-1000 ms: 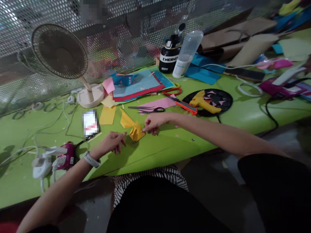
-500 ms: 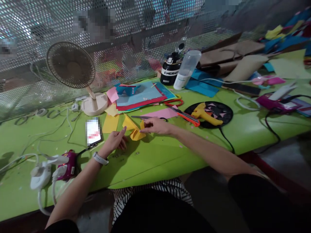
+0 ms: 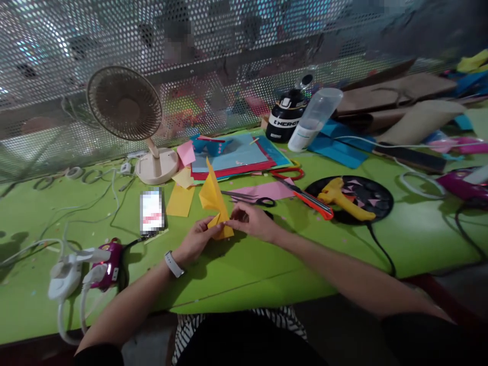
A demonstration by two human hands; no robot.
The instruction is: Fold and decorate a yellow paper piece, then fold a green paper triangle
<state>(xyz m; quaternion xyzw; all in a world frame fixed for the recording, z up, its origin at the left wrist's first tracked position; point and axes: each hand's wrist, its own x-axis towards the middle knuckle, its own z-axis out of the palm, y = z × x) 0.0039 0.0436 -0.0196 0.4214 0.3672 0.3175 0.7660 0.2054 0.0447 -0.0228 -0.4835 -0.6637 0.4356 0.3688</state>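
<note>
A folded yellow paper [image 3: 213,195] stands between my hands, its pointed end up and its lower part pinched near the green table. My left hand [image 3: 198,236] has its thumb and fingers closed on the lower left of the paper. On the lower right side, my right hand [image 3: 251,219] pinches the same paper between thumb and finger. Black scissors [image 3: 263,201] lie just behind my right hand, by a pink paper strip [image 3: 280,189]. A flat yellow-orange sheet [image 3: 180,200] rests to the left, beside a phone [image 3: 152,211].
A fan [image 3: 156,165] stands at the back left, near power strips [image 3: 110,264] and cables. Stacked coloured sheets [image 3: 236,157] lie behind the hands. To the right are an orange cutter [image 3: 314,203], a yellow glue gun [image 3: 341,198] on a black tray [image 3: 385,198], and bottles [image 3: 284,119].
My left hand has moved onto the paper and closed on it. The paper now stands taller, with its point up. The camera view has shifted, moving the table items.
</note>
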